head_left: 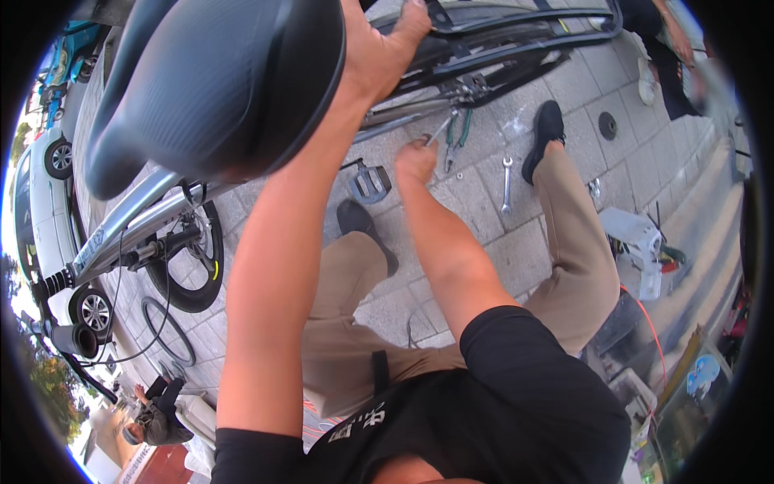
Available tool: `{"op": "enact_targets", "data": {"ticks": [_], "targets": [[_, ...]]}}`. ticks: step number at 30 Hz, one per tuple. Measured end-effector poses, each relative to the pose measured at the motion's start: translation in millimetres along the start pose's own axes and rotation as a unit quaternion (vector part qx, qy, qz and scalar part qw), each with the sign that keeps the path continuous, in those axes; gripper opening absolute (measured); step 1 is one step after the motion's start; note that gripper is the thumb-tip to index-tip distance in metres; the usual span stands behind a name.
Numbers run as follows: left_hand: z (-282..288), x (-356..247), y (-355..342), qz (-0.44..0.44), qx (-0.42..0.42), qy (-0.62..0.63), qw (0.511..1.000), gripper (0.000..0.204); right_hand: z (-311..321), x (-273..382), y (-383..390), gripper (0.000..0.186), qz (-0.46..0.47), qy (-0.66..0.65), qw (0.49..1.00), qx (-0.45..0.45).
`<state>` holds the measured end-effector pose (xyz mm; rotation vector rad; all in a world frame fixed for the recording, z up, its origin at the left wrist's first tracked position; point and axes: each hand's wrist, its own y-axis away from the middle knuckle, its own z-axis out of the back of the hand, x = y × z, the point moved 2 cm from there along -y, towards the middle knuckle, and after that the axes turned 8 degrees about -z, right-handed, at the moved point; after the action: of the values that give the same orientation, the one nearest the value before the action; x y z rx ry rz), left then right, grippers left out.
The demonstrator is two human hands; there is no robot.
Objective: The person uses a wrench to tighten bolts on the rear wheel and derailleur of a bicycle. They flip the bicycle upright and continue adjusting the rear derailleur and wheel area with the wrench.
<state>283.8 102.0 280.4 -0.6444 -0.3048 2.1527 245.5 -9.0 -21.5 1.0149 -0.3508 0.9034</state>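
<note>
A bicycle with a black saddle (pixel 230 89) and silver frame (pixel 133 222) leans across the view. My left hand (pixel 377 60) is closed at the black rear rack (pixel 516 24) behind the saddle; the frame's upper edge cuts off some fingers. Low beside the rear wheel, my right hand (pixel 417 160) is closed round a slim metal tool (pixel 440 129), whose far end reaches toward the axle area (pixel 468 90). Green-handled pliers (pixel 458 139) lie on the paving close to that hand, near a small nut (pixel 459 176). A pedal (pixel 370 185) sits left of it.
A wrench (pixel 506 185) lies on the paving near my right shoe (pixel 544 133). Farther right are a black disc (pixel 607 125), a grey case (pixel 633 238) and an orange cable (pixel 653 327). Other people are at upper right and lower left; a tyre (pixel 169 332) lies left.
</note>
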Motion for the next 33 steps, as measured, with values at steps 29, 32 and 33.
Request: {"op": "enact_targets", "data": {"ticks": [29, 32, 33], "targets": [[8.2, -6.2, 2.3, 0.015, 0.067, -0.062, 0.996, 0.088, 136.1, 84.4, 32.8, 0.014, -0.140, -0.140, 0.909, 0.368], [9.2, -8.1, 1.8, 0.038, 0.075, -0.057, 0.995, 0.082, 158.4, 100.4, 18.3, 0.013, -0.184, -0.160, 0.865, 0.439], [12.0, -15.1, 0.2, 0.045, 0.073, -0.053, 0.995, 0.078, 165.2, 106.2, 17.2, 0.014, -0.203, -0.168, 0.849, 0.459]]}}
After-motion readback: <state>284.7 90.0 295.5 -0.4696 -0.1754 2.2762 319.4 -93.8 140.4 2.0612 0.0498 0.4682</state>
